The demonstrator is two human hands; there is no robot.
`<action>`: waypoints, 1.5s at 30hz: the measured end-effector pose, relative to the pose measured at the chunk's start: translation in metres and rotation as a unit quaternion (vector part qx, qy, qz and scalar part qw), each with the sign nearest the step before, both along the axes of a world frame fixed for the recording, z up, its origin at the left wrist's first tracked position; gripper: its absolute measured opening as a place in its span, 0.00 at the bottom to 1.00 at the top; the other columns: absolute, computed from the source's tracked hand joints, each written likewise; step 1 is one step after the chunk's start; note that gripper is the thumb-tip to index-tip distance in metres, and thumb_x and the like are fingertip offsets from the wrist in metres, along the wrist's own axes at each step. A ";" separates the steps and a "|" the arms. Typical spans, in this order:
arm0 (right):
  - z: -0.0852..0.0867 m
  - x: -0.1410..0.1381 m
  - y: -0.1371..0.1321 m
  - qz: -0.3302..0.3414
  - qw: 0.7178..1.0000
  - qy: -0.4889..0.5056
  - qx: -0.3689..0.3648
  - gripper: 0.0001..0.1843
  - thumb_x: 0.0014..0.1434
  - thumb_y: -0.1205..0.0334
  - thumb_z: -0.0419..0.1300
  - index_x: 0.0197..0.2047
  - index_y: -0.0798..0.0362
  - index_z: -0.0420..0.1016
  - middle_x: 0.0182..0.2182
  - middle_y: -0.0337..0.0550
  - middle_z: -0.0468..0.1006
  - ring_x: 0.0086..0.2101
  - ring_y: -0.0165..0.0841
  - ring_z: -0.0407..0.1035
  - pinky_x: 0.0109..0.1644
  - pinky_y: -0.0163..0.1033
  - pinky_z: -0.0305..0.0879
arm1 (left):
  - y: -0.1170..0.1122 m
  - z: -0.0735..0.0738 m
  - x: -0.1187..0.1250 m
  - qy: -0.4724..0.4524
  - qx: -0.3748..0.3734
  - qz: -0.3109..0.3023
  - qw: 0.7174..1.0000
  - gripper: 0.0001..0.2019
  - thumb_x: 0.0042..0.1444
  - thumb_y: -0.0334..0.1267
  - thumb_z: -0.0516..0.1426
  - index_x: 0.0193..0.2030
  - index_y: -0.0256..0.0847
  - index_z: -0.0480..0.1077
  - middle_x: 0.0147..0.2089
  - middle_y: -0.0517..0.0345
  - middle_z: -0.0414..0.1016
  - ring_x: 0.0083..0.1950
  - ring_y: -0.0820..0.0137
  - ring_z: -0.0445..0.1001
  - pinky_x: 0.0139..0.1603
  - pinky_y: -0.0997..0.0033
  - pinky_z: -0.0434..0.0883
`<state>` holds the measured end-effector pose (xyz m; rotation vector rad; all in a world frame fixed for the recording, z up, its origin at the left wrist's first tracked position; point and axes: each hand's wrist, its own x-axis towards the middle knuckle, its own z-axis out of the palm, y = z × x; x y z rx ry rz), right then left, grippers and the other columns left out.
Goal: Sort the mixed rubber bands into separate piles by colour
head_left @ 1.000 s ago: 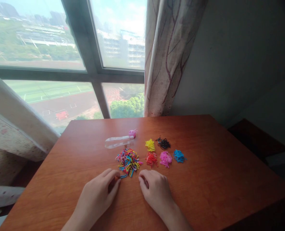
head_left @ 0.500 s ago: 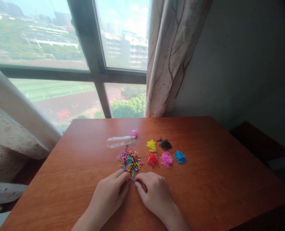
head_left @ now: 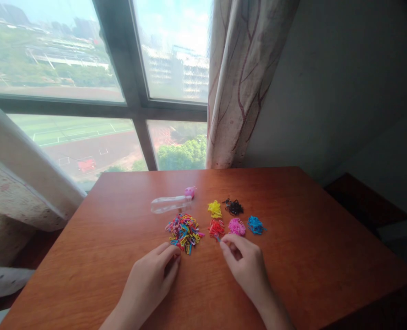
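Observation:
My right hand [head_left: 242, 256] pinches a small blue rubber band [head_left: 218, 239] between thumb and fingertips, just below the red rubber bands [head_left: 216, 227] and the pink rubber bands [head_left: 236, 227]. At the near left edge of a mixed-colour pile of rubber bands [head_left: 186, 231] is my left hand [head_left: 155, 268], its thumb and fingers drawn together. Whatever lies between those fingertips is hidden. Sorted heaps of yellow rubber bands [head_left: 214, 209], black rubber bands [head_left: 235, 207] and blue rubber bands [head_left: 256, 225] lie beyond and to the right.
Behind the mixed pile lies a clear plastic bottle-like container [head_left: 170, 204] with a pink piece [head_left: 190, 192] at its right end. The brown wooden table [head_left: 309, 256] reaches back to a window and a patterned curtain [head_left: 239, 82].
My hands have parted. The right hand has moved right to the red and pink heaps with the blue rubber band; the left has shifted slightly left, staying beside the mixed pile.

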<state>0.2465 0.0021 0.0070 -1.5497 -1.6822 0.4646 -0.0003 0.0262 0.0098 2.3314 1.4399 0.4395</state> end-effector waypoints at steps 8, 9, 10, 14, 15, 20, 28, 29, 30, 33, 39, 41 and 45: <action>-0.020 0.110 -0.004 -0.251 0.964 -0.086 -0.012 0.18 0.59 0.45 0.55 0.33 0.51 0.77 0.21 0.40 0.72 0.22 0.34 0.68 0.27 0.35 0.60 | 0.000 0.000 0.001 0.002 -0.019 -0.005 1.000 0.10 0.64 0.33 0.47 0.40 0.47 0.69 0.39 0.60 0.77 0.38 0.69 0.77 0.36 0.75 0.69; -0.023 0.117 -0.005 -0.263 0.960 -0.088 -0.027 0.19 0.58 0.44 0.55 0.33 0.51 0.77 0.21 0.41 0.73 0.22 0.35 0.69 0.27 0.36 0.60 | 0.000 -0.001 0.001 0.002 -0.021 -0.006 1.000 0.10 0.64 0.33 0.47 0.40 0.47 0.69 0.39 0.60 0.77 0.39 0.69 0.77 0.37 0.75 0.69; -0.026 0.122 -0.006 -0.270 0.958 -0.089 -0.040 0.19 0.58 0.44 0.55 0.33 0.50 0.77 0.21 0.42 0.74 0.23 0.36 0.69 0.28 0.36 0.60 | 0.000 -0.001 0.001 0.002 -0.021 -0.006 1.000 0.10 0.64 0.33 0.47 0.40 0.47 0.69 0.40 0.60 0.77 0.39 0.69 0.77 0.37 0.75 0.68; -0.030 0.122 -0.002 -0.276 0.954 -0.083 -0.080 0.19 0.57 0.44 0.54 0.33 0.49 0.76 0.23 0.42 0.76 0.25 0.37 0.71 0.29 0.36 0.59 | 0.000 -0.005 -0.001 0.002 -0.011 -0.006 1.000 0.09 0.64 0.34 0.47 0.40 0.48 0.69 0.40 0.60 0.77 0.40 0.69 0.77 0.36 0.75 0.68; -0.030 0.120 0.000 -0.276 0.954 -0.081 -0.087 0.19 0.56 0.45 0.54 0.33 0.49 0.76 0.23 0.41 0.76 0.26 0.37 0.71 0.29 0.36 0.59 | 0.000 -0.006 -0.001 0.001 -0.009 -0.005 1.000 0.09 0.64 0.34 0.47 0.40 0.48 0.68 0.40 0.61 0.77 0.39 0.69 0.77 0.36 0.75 0.68; -0.029 0.112 0.008 -0.272 0.953 -0.063 -0.116 0.19 0.56 0.44 0.53 0.33 0.49 0.76 0.24 0.41 0.76 0.27 0.37 0.71 0.31 0.37 0.59 | -0.001 -0.008 -0.002 0.000 -0.010 -0.002 1.000 0.09 0.64 0.34 0.48 0.40 0.48 0.68 0.40 0.62 0.77 0.39 0.69 0.77 0.36 0.75 0.68; -0.028 0.111 0.008 -0.268 0.952 -0.048 -0.142 0.20 0.54 0.43 0.53 0.33 0.49 0.76 0.23 0.40 0.75 0.28 0.38 0.71 0.31 0.37 0.59 | 0.000 -0.004 0.000 0.001 -0.027 -0.007 1.000 0.10 0.63 0.33 0.48 0.41 0.48 0.68 0.41 0.61 0.77 0.41 0.69 0.77 0.37 0.75 0.68; -0.027 0.112 0.008 -0.270 0.952 -0.044 -0.140 0.20 0.54 0.43 0.53 0.33 0.49 0.76 0.24 0.41 0.75 0.28 0.38 0.71 0.32 0.37 0.59 | 0.001 -0.004 0.000 0.001 -0.029 -0.007 1.000 0.10 0.63 0.33 0.47 0.41 0.48 0.68 0.41 0.61 0.77 0.41 0.69 0.77 0.37 0.74 0.68; -0.026 0.111 0.007 -0.272 0.952 -0.039 -0.137 0.20 0.54 0.42 0.53 0.33 0.50 0.76 0.24 0.41 0.75 0.28 0.38 0.71 0.32 0.37 0.59 | 0.001 -0.004 0.000 0.002 -0.031 -0.007 0.999 0.10 0.64 0.33 0.47 0.41 0.47 0.68 0.42 0.61 0.76 0.41 0.69 0.77 0.38 0.74 0.68; -0.020 0.106 0.005 -0.275 0.954 -0.029 -0.114 0.20 0.54 0.43 0.54 0.33 0.50 0.76 0.25 0.41 0.75 0.28 0.38 0.71 0.32 0.36 0.60 | 0.000 -0.004 0.000 0.007 -0.037 -0.006 0.999 0.10 0.64 0.33 0.47 0.41 0.47 0.69 0.41 0.60 0.76 0.42 0.68 0.77 0.38 0.73 0.67; -0.006 0.059 0.005 -0.165 0.985 -0.038 -0.044 0.18 0.61 0.48 0.54 0.32 0.51 0.75 0.21 0.36 0.69 0.23 0.31 0.64 0.29 0.33 0.57 | -0.003 0.000 0.006 0.020 -0.046 0.014 0.999 0.09 0.65 0.36 0.48 0.41 0.48 0.69 0.42 0.60 0.76 0.42 0.67 0.77 0.38 0.73 0.67; -0.005 0.035 0.007 -0.110 0.993 -0.027 -0.035 0.16 0.63 0.51 0.53 0.33 0.51 0.75 0.21 0.35 0.69 0.22 0.29 0.63 0.28 0.32 0.56 | -0.003 0.001 0.009 0.028 -0.051 0.018 0.998 0.09 0.65 0.37 0.48 0.41 0.48 0.69 0.42 0.61 0.76 0.42 0.68 0.77 0.38 0.73 0.67; -0.008 -0.008 0.007 -0.013 0.999 -0.018 -0.042 0.12 0.64 0.59 0.53 0.32 0.51 0.74 0.20 0.34 0.70 0.22 0.28 0.64 0.27 0.32 0.53 | -0.003 0.002 0.012 0.045 -0.050 0.027 0.997 0.08 0.64 0.37 0.49 0.40 0.47 0.69 0.40 0.60 0.76 0.40 0.68 0.77 0.36 0.73 0.66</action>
